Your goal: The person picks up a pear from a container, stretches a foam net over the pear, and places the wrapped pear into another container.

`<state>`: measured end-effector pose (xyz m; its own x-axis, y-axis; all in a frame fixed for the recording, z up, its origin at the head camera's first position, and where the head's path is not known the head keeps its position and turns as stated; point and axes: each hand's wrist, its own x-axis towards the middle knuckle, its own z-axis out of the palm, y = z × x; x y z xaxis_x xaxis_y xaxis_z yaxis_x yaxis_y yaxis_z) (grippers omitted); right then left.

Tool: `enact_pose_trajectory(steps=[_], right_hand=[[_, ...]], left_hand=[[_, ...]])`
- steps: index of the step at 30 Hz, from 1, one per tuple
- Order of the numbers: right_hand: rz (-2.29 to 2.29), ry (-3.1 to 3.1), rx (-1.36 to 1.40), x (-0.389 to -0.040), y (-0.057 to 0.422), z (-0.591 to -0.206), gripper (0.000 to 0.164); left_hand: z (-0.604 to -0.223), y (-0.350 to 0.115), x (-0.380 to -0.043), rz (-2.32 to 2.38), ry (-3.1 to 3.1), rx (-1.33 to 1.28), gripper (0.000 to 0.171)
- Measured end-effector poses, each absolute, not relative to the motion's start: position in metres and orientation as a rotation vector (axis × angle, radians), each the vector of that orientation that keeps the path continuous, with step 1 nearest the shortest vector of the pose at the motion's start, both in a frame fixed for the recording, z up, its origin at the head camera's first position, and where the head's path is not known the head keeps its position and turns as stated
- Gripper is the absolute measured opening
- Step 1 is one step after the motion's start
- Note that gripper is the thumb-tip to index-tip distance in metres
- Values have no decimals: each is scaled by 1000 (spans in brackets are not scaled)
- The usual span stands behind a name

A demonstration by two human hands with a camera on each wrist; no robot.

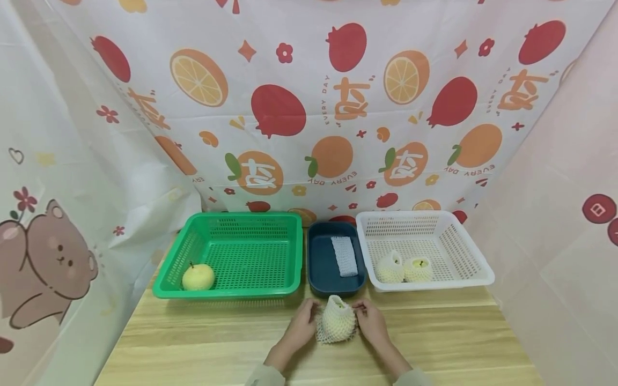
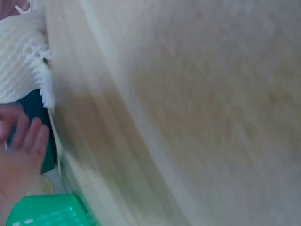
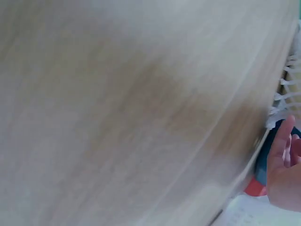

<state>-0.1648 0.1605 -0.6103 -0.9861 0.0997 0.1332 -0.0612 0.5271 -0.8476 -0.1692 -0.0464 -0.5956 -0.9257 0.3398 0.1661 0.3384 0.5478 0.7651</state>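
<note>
A pale yellow fruit in a white foam net sleeve [image 1: 338,321] stands on the table between the two hands, its stem showing through the net's top opening. At the net's left side is my left hand [image 1: 300,324], fingers loosely bent and close to the mesh; the left wrist view shows these fingers [image 2: 33,136] blurred, just below the net. My right hand [image 1: 372,321] pinches the net's edge on the other side, where the mesh flares outward. One long finger [image 3: 282,141] lies at that edge in the right wrist view.
A green basket [image 1: 227,294] at left holds one bare yellow fruit [image 1: 198,277]. Behind the hands, a dark blue tray [image 1: 318,287] contains a flat foam net [image 1: 344,256]. The white basket [image 1: 463,281] at right holds two netted fruits [image 1: 390,268]. Printed cloth [image 1: 309,69] hangs behind.
</note>
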Motion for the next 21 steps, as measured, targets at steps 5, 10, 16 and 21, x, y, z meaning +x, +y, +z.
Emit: enact_pose_trajectory(steps=[5,10,16,21], right_hand=[[1711,-2567,-68,-163,158,-606,15],[1702,-2596,-68,-162,155,-603,16],[1735,-2582,-63,-162,152,-595,14],[1801,-2530,-69,-163,151,-584,17]], left_hand=[[-588,-43,-163,1355,2448,683,78],[-591,-36,-159,1391,2416,643,96],[-590,-33,-160,1486,2439,546,91],[-579,-32,-163,1688,2340,531,86]])
